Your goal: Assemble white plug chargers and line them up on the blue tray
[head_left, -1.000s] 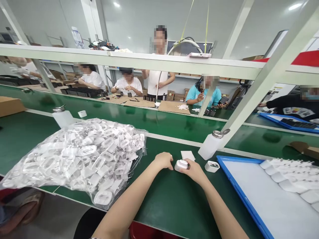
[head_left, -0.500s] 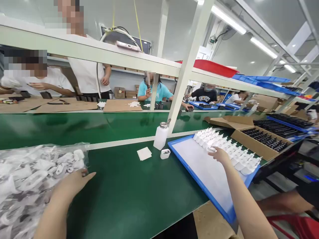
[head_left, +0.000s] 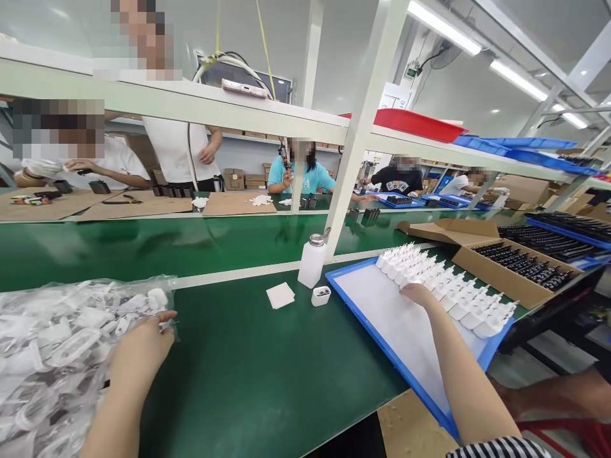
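Observation:
My left hand (head_left: 146,343) rests at the right edge of a clear plastic bag (head_left: 62,343) full of loose white plastic parts. Its visible fingers are apart, and nothing shows in them; some fingertips are turned away. At the right, my right hand (head_left: 422,295) reaches over a blue-rimmed tray (head_left: 363,321) with a white lining. Its fingers are closed on a white plastic housing (head_left: 416,280) at the near side of the rows, partly hidden by the hand. Many white housings (head_left: 458,286) with thin pointed tips stand in rows along the tray's far side.
A white pump bottle (head_left: 312,262), a small white cup (head_left: 321,295) of tiny parts and white paper squares (head_left: 280,296) sit on the green table. Behind the tray lies a cardboard box (head_left: 513,264) of black parts. A post (head_left: 356,137) rises mid-table. Co-workers sit opposite; another person's arm shows at right.
My right hand has brought the white housing up against the rows. My left hand has shifted slightly up at the bag, its thumb no longer stretched out. The view has moved a little.

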A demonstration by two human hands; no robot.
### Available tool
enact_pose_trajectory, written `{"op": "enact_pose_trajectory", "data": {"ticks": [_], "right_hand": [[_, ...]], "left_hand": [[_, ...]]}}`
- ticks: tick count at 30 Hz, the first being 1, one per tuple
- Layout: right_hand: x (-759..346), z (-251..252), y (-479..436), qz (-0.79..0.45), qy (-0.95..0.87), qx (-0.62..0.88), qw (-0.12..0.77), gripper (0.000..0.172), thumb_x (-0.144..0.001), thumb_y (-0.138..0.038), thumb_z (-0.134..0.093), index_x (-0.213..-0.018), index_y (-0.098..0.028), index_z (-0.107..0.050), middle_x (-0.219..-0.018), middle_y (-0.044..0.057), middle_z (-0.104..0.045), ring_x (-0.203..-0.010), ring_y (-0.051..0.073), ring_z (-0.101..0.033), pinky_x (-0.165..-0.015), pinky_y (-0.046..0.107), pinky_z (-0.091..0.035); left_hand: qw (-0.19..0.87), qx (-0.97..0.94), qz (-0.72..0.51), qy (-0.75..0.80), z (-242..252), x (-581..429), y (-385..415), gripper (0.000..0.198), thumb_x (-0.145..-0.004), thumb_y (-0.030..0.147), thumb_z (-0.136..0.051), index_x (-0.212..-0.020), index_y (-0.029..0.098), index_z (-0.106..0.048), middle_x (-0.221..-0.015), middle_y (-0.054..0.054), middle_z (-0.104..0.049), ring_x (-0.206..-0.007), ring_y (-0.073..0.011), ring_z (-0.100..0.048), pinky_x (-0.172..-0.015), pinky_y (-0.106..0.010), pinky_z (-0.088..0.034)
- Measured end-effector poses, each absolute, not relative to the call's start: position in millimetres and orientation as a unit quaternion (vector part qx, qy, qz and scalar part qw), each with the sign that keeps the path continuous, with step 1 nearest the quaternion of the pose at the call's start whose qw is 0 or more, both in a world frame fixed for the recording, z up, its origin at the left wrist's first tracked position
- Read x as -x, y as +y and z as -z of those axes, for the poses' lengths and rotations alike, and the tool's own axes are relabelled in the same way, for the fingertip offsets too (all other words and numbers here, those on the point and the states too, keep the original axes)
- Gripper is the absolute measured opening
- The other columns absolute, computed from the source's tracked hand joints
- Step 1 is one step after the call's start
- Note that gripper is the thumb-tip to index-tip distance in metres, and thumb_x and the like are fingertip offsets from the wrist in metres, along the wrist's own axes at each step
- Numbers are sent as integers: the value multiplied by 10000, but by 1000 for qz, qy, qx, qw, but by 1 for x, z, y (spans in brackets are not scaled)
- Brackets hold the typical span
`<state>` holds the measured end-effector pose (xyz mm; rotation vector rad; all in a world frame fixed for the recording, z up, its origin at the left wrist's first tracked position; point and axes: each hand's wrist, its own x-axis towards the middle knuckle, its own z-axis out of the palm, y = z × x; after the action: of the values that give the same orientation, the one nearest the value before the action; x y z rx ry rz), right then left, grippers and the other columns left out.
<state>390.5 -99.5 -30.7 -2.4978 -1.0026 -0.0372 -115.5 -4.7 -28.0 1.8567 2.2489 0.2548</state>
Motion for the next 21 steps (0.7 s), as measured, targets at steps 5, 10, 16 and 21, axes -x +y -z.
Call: {"op": "enact_pose_trajectory", "data": {"ticks": [5, 10, 16, 21], "right_hand": [[-379, 21, -100, -57, -343, 932, 106, 205, -623, -174, -455, -779, -133, -582, -866, 115, -564, -788, 223, -518, -605, 279, -393], [-331, -6, -95, -96, -398, 911, 39, 292, -601, -185, -495, -869, -81, -545, -925, 160, -535, -870, 273, -476, -682, 319, -364], [-182, -10, -83, -255, -704, 648, 138, 255, -684, -346, -412, -873, -205, -508, -749, 21, -570, -686, 159, -526, -614, 258, -383], [-79, 32, -65, -511, -643, 507, 260, 295, -676, -388, -426, -896, -192, -442, -752, 11, -527, -522, 87, -503, -414, 189, -356]], "left_hand": [[116, -656, -268, 696, 31, 104, -9, 218, -587, 171, -386, -733, 199, -545, -874, -17, -551, -672, -163, -511, -605, -262, -377], [329, -609, -474, 545, 35, 87, -16, 168, -535, 252, -498, -680, 193, -558, -759, -10, -561, -698, -153, -511, -646, -259, -383], [682, -290, -584, 333, 37, 64, -22, 210, -480, 247, -583, -648, 142, -514, -511, 42, -467, -430, -41, -410, -451, -181, -349], [680, -260, -605, 323, 47, 59, -21, 157, -522, 246, -550, -620, 128, -513, -444, 57, -404, -387, -23, -352, -396, -155, -298]]}}
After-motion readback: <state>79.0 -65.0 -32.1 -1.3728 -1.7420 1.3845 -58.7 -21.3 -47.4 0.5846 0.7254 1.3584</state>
